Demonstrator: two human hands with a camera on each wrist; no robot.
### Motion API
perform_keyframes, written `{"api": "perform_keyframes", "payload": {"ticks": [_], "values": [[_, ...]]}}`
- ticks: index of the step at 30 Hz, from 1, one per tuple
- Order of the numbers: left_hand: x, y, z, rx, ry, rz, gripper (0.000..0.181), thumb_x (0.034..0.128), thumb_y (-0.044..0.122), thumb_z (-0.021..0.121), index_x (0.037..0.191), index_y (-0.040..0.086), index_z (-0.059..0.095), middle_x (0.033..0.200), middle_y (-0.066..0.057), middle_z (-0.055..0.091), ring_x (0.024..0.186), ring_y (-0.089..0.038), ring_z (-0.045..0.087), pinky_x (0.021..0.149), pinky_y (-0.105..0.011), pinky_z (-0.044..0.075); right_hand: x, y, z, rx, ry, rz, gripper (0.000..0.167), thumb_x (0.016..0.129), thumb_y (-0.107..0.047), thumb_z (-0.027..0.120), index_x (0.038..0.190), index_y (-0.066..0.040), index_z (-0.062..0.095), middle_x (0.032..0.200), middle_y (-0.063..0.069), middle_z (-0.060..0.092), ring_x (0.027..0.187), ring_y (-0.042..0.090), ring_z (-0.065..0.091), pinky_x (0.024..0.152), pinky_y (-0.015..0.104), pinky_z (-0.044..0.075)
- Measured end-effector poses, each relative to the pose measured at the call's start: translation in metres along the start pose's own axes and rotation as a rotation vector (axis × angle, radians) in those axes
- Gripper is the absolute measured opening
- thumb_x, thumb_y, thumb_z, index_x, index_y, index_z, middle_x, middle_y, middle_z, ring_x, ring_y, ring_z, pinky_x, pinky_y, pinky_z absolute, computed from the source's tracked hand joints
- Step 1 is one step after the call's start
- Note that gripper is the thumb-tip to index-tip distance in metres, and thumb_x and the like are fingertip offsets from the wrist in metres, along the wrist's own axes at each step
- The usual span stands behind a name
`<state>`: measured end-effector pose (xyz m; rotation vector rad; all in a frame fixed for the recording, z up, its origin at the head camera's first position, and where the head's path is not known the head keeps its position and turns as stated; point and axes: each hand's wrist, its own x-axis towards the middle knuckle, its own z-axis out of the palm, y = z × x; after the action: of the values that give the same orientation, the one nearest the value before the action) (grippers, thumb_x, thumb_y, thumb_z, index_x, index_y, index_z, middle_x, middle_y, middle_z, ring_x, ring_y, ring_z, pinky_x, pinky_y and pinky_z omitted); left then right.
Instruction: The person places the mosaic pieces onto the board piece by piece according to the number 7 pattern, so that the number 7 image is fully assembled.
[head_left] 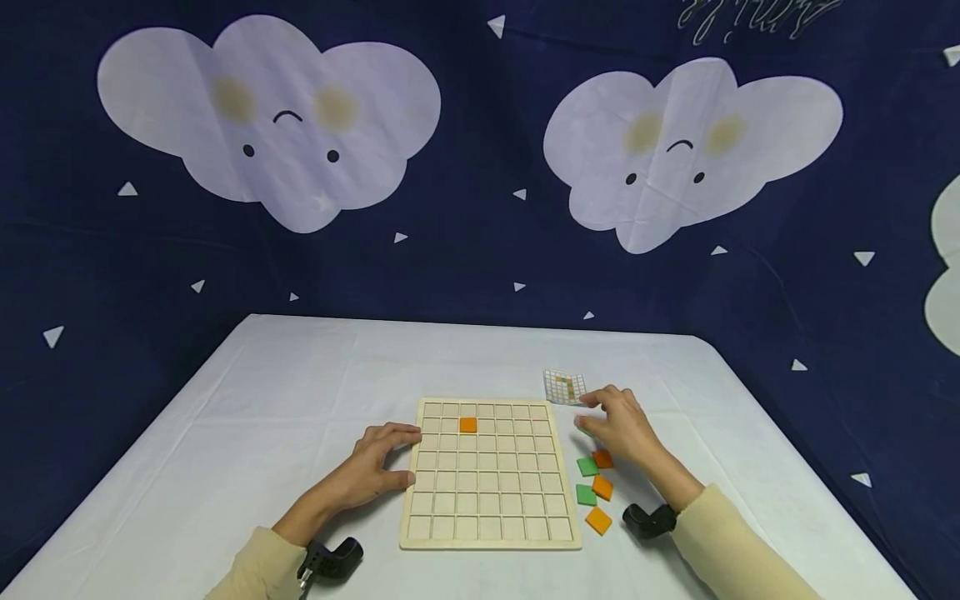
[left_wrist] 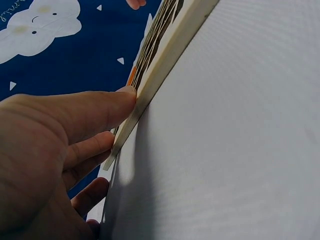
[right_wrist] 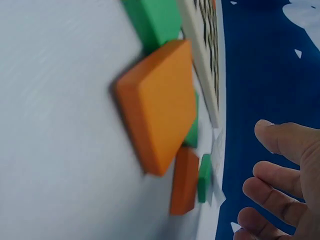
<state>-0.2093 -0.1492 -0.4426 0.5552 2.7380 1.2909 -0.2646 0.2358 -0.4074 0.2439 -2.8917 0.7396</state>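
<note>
While the right hand has its thumb and fingertips parted by a clear gap, its grip has hold of nothing, and one green tile lies on the desk just beneath it, partly covered in the head view. The printed card lies near the index fingertip; whether they touch, I cannot tell. At the other side, the left hand has its thumb and fingers spread along the left edge of the board, touching its rim without clasping it. The loose tiles lie flat to the right of the board: a green one and an orange one, then another such pair nearer the person, with one more orange tile nearest of all. On the board, an orange square fills the third cell from the left in the second row from the far side. The tiles look light, stiff and rather smooth, so they are best pinched by two opposite side edges, leaving the flat face free. The board seems rigid and light enough to slide if nudged; its raised rim gives the best hold. The card looks thin and easily bent.
</note>
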Motion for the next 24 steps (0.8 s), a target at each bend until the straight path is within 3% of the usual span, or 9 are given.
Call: {"api": "perform_keyframes", "payload": {"ticks": [9, 24], "values": [[0.000, 0.000, 0.000, 0.003, 0.005, -0.008, 0.054, 0.0761, 0.015, 0.075, 0.127, 0.010, 0.058, 0.140, -0.002, 0.048, 0.131, -0.027, 0.031, 0.105, -0.057, 0.021, -0.003, 0.009, 0.002, -0.037, -0.018, 0.009, 0.038, 0.081, -0.025, 0.071, 0.113, -0.004, 0.067, 0.106, 0.012, 0.064, 0.098, 0.027, 0.050, 0.082, 0.044, 0.043], [0.000, -0.001, 0.001, 0.012, 0.010, -0.010, 0.053, 0.0761, 0.016, 0.075, 0.127, 0.011, 0.058, 0.140, 0.000, 0.048, 0.130, -0.026, 0.032, 0.104, -0.056, 0.022, -0.005, 0.020, 0.005, -0.081, -0.035, 0.009, 0.036, 0.078, -0.023, 0.072, 0.107, -0.003, 0.069, 0.098, 0.010, 0.064, 0.085, 0.022, 0.047, 0.072, 0.032, 0.036]]}}
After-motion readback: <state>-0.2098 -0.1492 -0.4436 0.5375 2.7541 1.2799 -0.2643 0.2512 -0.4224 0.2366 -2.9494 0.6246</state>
